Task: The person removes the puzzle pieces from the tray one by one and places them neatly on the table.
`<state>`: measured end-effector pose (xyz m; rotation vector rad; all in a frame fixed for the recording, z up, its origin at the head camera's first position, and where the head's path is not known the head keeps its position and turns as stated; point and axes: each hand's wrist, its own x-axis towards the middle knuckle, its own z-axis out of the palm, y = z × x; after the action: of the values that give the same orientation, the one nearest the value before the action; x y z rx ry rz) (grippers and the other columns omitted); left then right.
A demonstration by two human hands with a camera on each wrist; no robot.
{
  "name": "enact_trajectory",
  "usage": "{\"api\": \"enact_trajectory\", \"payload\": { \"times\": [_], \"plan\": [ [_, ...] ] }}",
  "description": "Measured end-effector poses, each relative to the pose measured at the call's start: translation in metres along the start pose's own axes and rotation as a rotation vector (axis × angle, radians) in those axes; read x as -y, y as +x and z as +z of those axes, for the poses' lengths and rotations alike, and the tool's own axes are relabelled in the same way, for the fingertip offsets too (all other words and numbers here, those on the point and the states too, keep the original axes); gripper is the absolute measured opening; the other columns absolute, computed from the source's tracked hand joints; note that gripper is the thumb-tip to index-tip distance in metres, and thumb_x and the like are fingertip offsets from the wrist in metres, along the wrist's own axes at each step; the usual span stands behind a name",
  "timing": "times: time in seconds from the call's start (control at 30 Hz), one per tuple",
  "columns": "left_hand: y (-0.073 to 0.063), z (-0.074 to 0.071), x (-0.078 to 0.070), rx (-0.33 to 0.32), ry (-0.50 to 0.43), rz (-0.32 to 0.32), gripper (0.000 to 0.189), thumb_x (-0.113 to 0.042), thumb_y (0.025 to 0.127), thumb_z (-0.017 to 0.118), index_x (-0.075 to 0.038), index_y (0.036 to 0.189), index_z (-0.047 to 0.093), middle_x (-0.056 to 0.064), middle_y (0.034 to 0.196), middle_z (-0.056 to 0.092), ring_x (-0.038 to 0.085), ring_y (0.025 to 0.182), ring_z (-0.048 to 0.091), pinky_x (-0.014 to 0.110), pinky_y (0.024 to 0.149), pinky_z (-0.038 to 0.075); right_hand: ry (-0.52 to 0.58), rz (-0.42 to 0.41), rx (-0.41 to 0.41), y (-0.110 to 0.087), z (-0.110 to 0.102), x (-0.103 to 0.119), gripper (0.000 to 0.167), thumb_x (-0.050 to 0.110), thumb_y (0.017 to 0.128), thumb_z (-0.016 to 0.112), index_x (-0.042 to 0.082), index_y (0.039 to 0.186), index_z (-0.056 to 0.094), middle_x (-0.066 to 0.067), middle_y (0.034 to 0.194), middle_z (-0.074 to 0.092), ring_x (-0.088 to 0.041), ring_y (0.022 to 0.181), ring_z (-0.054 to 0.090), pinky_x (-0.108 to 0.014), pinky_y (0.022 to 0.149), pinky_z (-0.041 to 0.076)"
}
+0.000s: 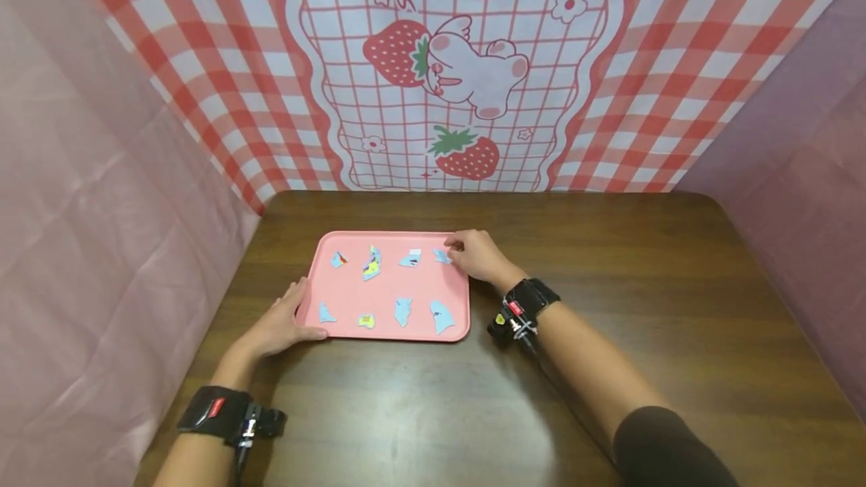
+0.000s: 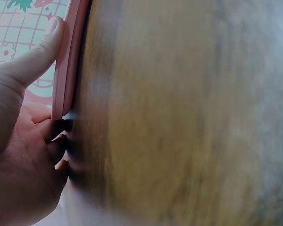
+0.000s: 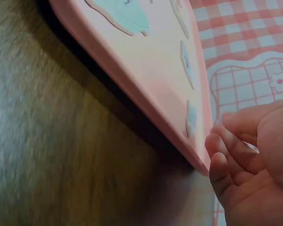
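Note:
A pink tray lies on the table, with several thin, irregular, mostly light-blue printed pieces spread over it in two rows. My left hand holds the tray's front left corner, thumb along the front rim and fingers at the left side. The left wrist view shows that thumb against the rim. Over the back right corner is my right hand, fingers loosely bent, beside a small light-blue piece. Nothing shows between its fingertips. A larger blue piece lies near the front right corner.
The brown wooden table extends around the tray. Behind it hangs a red-checked strawberry cloth, and pink cloth hangs at the left side. A cable runs from the camera on my right wrist.

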<state>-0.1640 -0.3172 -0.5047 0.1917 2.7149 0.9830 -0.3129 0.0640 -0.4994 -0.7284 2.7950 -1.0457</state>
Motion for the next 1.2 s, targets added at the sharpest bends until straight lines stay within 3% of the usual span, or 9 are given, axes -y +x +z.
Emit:
{"api": "enact_trajectory", "payload": {
  "times": [0.3,0.47,0.6,0.9,1.2],
  "plan": [
    [-0.001,0.001,0.001,-0.003,0.001,-0.008,0.12,-0.039,0.079,0.085,0.014,0.155,0.01,0.037,0.16,0.01,0.053,0.148,0.003,0.066,0.117,0.004,-0.163,-0.04,-0.006,0.006,0.016,0.003,0.02,0.008,0.092,0.069,0.0,0.109,0.076,-0.014,0.1,0.071,-0.026,0.094,0.066,-0.039,0.084,0.054],
    [-0.001,0.001,0.002,-0.007,0.011,-0.007,0.12,-0.04,0.079,0.085,0.014,0.155,0.01,0.037,0.16,0.01,0.053,0.148,0.004,0.066,0.117,0.005,-0.217,-0.021,-0.005,0.008,0.019,0.008,0.011,0.013,0.092,0.071,0.003,0.092,0.076,-0.009,0.089,0.064,-0.022,0.084,0.06,-0.038,0.077,0.052],
    [0.0,0.001,0.004,-0.006,0.01,-0.007,0.12,-0.04,0.079,0.085,0.014,0.155,0.009,0.037,0.16,0.01,0.052,0.149,0.004,0.066,0.117,0.005,-0.232,0.001,0.005,0.009,0.021,0.012,0.016,0.018,0.091,0.072,0.006,0.081,0.072,-0.008,0.086,0.06,-0.023,0.081,0.057,-0.039,0.074,0.051],
    [0.001,0.0,0.003,0.009,0.016,-0.032,0.121,-0.043,0.08,0.084,0.013,0.156,0.008,0.036,0.161,0.008,0.049,0.15,0.004,0.064,0.118,0.004,-0.263,0.071,0.023,0.009,0.022,0.016,0.015,0.021,0.092,0.071,0.007,0.095,0.076,-0.008,0.098,0.062,-0.028,0.089,0.064,-0.045,0.078,0.055],
    [0.002,-0.002,0.001,0.01,0.016,-0.041,0.121,-0.043,0.08,0.084,0.012,0.156,0.009,0.036,0.161,0.008,0.049,0.15,0.005,0.064,0.118,0.004,-0.261,0.084,0.038,0.011,0.022,0.019,0.023,0.018,0.091,0.073,0.004,0.109,0.073,-0.01,0.105,0.061,-0.029,0.097,0.063,-0.043,0.083,0.055]
  ]
}}
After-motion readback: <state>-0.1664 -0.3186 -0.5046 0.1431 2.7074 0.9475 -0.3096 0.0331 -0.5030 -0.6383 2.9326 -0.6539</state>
